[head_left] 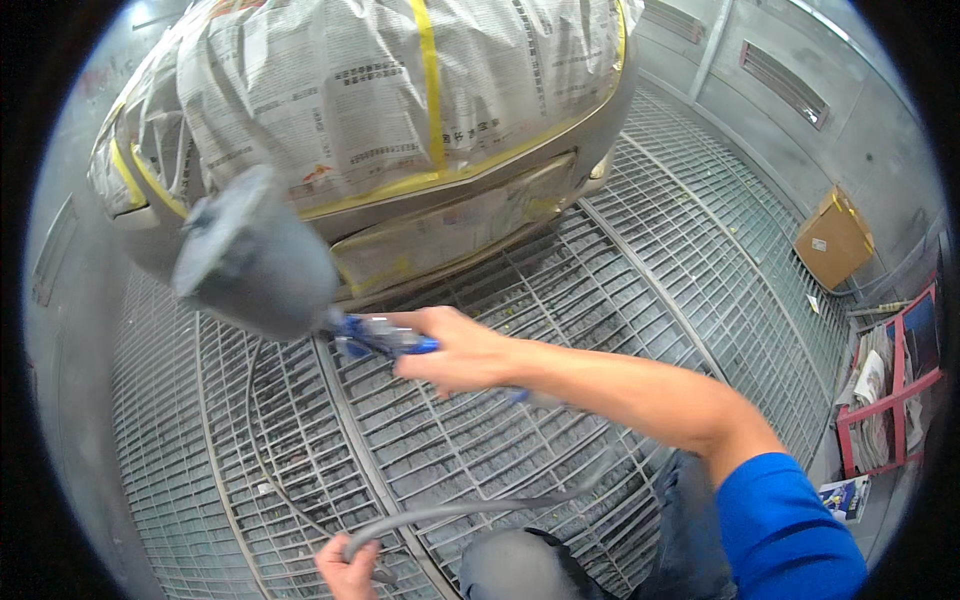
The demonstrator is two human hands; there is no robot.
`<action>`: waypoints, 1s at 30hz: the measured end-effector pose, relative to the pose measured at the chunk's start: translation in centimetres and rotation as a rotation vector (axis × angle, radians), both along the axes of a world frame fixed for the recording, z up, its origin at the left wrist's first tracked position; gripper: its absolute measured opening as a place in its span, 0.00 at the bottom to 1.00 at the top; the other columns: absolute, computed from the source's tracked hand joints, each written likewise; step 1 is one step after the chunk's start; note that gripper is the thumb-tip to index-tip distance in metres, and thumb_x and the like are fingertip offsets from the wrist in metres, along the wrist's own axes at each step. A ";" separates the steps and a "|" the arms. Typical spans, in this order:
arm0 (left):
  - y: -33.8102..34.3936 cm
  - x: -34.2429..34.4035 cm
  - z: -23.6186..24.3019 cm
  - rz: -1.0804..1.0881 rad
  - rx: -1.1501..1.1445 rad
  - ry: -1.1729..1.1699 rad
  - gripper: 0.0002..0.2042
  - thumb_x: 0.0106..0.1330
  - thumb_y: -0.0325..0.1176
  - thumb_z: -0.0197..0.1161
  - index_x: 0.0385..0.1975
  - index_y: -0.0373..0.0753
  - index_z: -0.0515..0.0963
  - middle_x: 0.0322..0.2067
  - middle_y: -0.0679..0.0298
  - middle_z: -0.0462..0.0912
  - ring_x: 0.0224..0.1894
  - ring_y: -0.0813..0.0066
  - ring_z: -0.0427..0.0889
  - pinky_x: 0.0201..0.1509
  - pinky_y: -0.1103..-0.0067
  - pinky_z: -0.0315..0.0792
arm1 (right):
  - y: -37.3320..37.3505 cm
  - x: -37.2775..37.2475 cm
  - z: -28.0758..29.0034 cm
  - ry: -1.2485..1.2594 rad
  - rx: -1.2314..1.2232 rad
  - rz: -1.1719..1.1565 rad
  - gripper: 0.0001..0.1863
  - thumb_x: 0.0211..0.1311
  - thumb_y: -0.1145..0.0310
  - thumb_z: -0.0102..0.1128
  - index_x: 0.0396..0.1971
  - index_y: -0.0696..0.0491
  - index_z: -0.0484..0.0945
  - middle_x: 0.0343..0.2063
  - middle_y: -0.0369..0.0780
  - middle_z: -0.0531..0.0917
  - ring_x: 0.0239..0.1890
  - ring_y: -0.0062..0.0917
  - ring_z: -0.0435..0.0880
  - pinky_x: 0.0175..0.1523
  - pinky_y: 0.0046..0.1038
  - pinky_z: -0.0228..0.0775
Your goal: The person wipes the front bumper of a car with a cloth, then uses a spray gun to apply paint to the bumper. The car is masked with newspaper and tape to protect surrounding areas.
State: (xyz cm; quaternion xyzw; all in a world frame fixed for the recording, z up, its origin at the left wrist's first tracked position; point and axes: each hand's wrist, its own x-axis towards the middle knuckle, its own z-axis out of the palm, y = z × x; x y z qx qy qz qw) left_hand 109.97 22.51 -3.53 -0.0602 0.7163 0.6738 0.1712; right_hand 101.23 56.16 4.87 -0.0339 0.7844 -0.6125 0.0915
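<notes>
My right hand (450,350) reaches forward, its fingers wrapped round a blue and silver paint spray gun (385,337). A large grey, paint-coated cup (265,270) sits on the gun, tilted to the left and blurred by motion. Low in the view, my left hand (347,570) is closed round a grey hose (460,509) that curves across toward my legs. Ahead stands the end of a car with a beige bumper (590,160). Newspaper sheets (330,90) and yellow tape (430,80) cover the car above it. The cup overlaps the bumper's left part in view.
Metal grating (680,220) forms the floor; a thinner hose (262,440) lies on it to the left. At the right wall are a cardboard box (835,240), a red rack (893,400) holding papers, and a booklet (845,498). Grey walls stand on both sides.
</notes>
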 end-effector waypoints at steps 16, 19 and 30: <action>21.3 0.6 -10.2 -0.333 -0.638 0.243 0.08 0.51 0.24 0.69 0.17 0.33 0.76 0.13 0.72 0.72 0.17 0.87 0.65 0.20 0.81 0.57 | 38.0 20.9 -14.2 0.058 -0.668 -0.785 0.15 0.63 0.69 0.55 0.47 0.58 0.78 0.37 0.42 0.84 0.42 0.26 0.84 0.27 0.30 0.81; 26.9 1.9 -7.7 -0.250 -0.692 0.141 0.07 0.49 0.24 0.71 0.17 0.31 0.78 0.14 0.73 0.73 0.18 0.86 0.66 0.22 0.81 0.59 | 44.7 21.6 -19.0 0.097 -0.659 -0.874 0.21 0.60 0.65 0.51 0.51 0.58 0.76 0.42 0.42 0.83 0.46 0.30 0.82 0.30 0.31 0.81; 42.4 7.4 -2.1 -0.085 -0.745 -0.048 0.12 0.52 0.27 0.61 0.34 0.30 0.84 0.22 0.64 0.79 0.27 0.75 0.77 0.32 0.77 0.71 | 49.5 14.2 -28.3 -0.084 -1.174 -0.514 0.14 0.59 0.75 0.55 0.43 0.62 0.80 0.36 0.41 0.85 0.35 0.23 0.85 0.25 0.23 0.78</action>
